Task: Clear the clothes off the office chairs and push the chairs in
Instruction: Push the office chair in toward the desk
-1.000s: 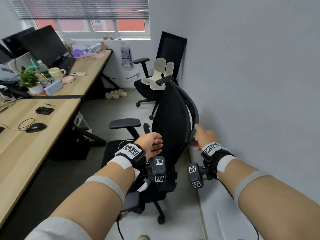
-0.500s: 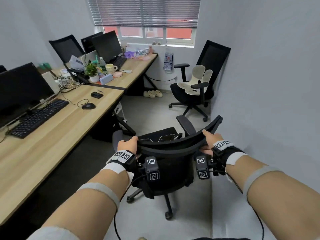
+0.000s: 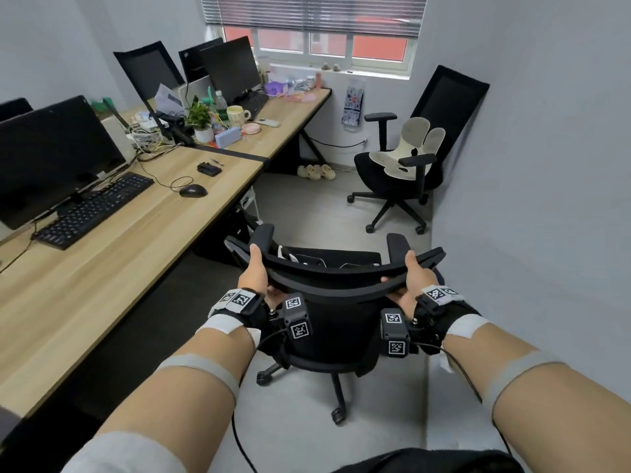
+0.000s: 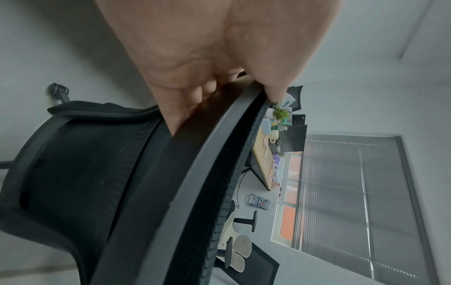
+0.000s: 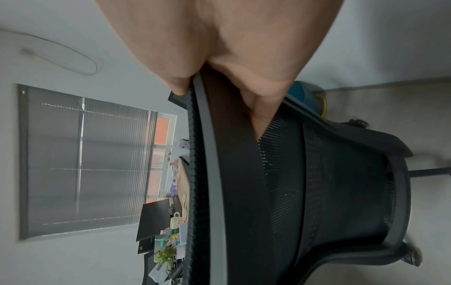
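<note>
Head view: left hand (image 3: 254,279) and right hand (image 3: 415,278) each grip black mesh office chair (image 3: 336,315) top rail, thumbs over, fingers curled beneath.

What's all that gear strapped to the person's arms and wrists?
Each wrist has a black strap with black-and-white square code tags: left hand, right hand. A small black camera block bearing similar tags hangs beneath each wrist, trailing a thin black cable. Grey bands circle the forearms; light grey sleeves are pushed up.

Three office chairs (image 3: 336,302) (image 3: 415,155) (image 3: 148,68); three monitors (image 3: 51,155) (image 3: 228,68) (image 3: 193,59); two keyboards (image 3: 95,208) (image 3: 252,104); one mouse (image 3: 193,190); one mug (image 3: 237,115); one potted plant (image 3: 199,119).
</note>
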